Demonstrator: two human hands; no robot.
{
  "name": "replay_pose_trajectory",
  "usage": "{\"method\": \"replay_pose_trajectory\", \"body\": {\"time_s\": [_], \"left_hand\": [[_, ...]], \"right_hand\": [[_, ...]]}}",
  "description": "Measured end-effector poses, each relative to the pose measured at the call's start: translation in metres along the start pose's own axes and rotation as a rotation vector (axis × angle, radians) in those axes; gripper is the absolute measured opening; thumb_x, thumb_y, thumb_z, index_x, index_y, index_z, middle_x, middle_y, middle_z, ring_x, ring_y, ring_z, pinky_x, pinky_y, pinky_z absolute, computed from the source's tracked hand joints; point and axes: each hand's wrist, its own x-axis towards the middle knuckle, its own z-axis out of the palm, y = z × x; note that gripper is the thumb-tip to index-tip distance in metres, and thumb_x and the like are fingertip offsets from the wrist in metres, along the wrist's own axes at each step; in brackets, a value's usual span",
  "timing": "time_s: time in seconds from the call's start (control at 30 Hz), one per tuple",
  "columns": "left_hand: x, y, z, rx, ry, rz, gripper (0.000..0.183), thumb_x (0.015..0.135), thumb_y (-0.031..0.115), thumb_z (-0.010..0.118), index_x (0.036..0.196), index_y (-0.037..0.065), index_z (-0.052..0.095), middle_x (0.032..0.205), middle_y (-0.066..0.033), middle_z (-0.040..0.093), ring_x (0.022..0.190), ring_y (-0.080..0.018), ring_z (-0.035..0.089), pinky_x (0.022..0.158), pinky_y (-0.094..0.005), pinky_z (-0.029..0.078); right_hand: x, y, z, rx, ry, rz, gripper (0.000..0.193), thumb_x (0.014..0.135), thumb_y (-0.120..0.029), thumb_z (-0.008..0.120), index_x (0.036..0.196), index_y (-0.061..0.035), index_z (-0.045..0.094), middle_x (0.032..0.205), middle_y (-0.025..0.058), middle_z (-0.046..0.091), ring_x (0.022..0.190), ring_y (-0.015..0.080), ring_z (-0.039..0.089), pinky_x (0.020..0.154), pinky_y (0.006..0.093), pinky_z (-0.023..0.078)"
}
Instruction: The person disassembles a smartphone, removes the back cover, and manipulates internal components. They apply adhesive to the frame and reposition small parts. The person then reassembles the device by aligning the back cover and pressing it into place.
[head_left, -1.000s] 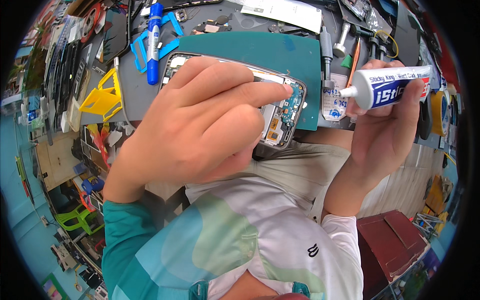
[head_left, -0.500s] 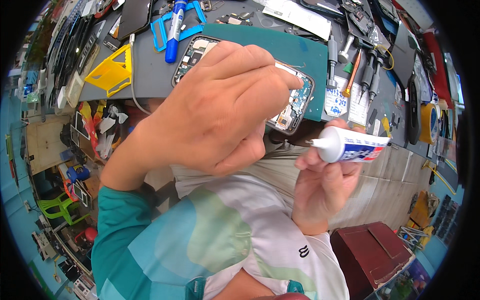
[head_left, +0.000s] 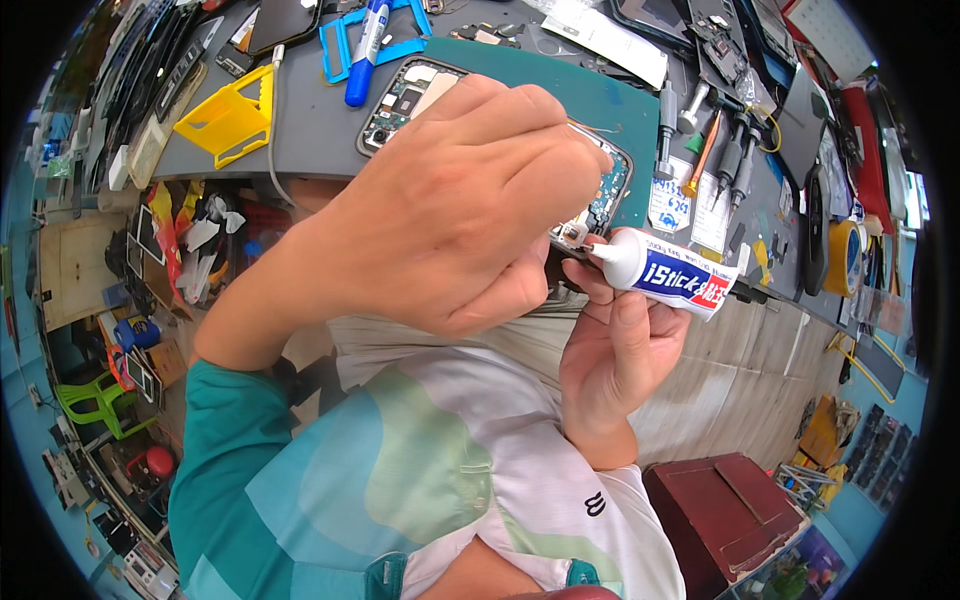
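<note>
One open phone (head_left: 405, 100) lies over the mat (head_left: 620, 95), the left hand (head_left: 470, 200) curled across it (whether its fingers grip anything, I cannot tell); the right hand (head_left: 625, 350) grasps the tube (head_left: 670, 275) in its fingers, nozzle (head_left: 601, 251) close beside the phone.

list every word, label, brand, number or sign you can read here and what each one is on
Wording is located below, not copied out.
Squeeze tube in the right hand: large white lettering on blue and red; smaller dark line above it.
Left paper slip: blue handwriting, partly legible.
Right paper slip: too small to read.
Blue marker: too small to read.
Shirt: black emblem, no legible word.
Phone circuit board: nothing legible.
</note>
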Motion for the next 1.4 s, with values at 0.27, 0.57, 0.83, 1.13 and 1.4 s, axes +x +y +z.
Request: {"method": "replay_pose_trajectory", "body": {"time_s": [0.27, 0.57, 0.83, 1.13, 1.4], "left_hand": [[-0.0006, 0.0008, 0.0012, -0.005, 0.022, 0.001, 0.029, 0.067, 0.01, 0.059, 0.095, 0.006, 0.056, 0.13, -0.014, 0.074, 0.108, -0.0369, 0.062, 0.089, -0.0479, 0.044], [-0.0012, 0.0024, 0.0023, 0.0, 0.022, -0.019, 0.03, 0.066, 0.009, 0.059, 0.096, 0.007, 0.057, 0.13, -0.0134, 0.074, 0.111, -0.0367, 0.063, 0.092, -0.0479, 0.044], [-0.0015, 0.003, 0.0027, -0.004, 0.023, -0.02, 0.03, 0.067, 0.007, 0.06, 0.097, 0.006, 0.057, 0.13, -0.0141, 0.074, 0.111, -0.037, 0.063, 0.093, -0.0481, 0.044], [-0.0018, 0.0019, 0.004, -0.002, 0.026, -0.015, 0.03, 0.067, 0.008, 0.06, 0.098, 0.006, 0.058, 0.13, -0.0141, 0.074, 0.11, -0.0367, 0.063, 0.093, -0.0477, 0.044], [-0.0013, 0.0019, 0.0044, 0.004, 0.039, -0.009, 0.03, 0.067, 0.008, 0.06, 0.098, 0.006, 0.058, 0.129, -0.0139, 0.074, 0.109, -0.0367, 0.063, 0.092, -0.0475, 0.044]], "right_hand": [[-0.0018, 0.0016, 0.0001, -0.063, 0.035, 0.018, 0.063, 0.094, 0.002, 0.077, 0.149, -0.0018, 0.046, 0.14, 0.0215, 0.063, 0.122, 0.0353, 0.071, 0.096, 0.051, 0.067], [-0.0009, 0.0018, 0.0029, -0.075, 0.024, -0.016, 0.061, 0.095, 0.003, 0.076, 0.148, -0.0006, 0.046, 0.139, 0.0226, 0.063, 0.121, 0.0352, 0.071, 0.095, 0.0495, 0.068], [-0.0021, 0.0029, 0.0011, -0.084, 0.039, -0.007, 0.064, 0.095, 0.005, 0.075, 0.15, -0.0028, 0.044, 0.141, 0.0232, 0.062, 0.123, 0.0352, 0.07, 0.095, 0.0503, 0.068], [-0.0023, 0.0035, -0.0009, -0.08, 0.044, 0.002, 0.065, 0.094, 0.004, 0.076, 0.15, -0.0032, 0.045, 0.141, 0.0227, 0.062, 0.124, 0.035, 0.07, 0.094, 0.0511, 0.069], [-0.0017, 0.0033, 0.0003, -0.079, 0.042, -0.005, 0.064, 0.094, 0.004, 0.077, 0.15, -0.0032, 0.045, 0.141, 0.0225, 0.061, 0.124, 0.0349, 0.069, 0.094, 0.0511, 0.069]]}}
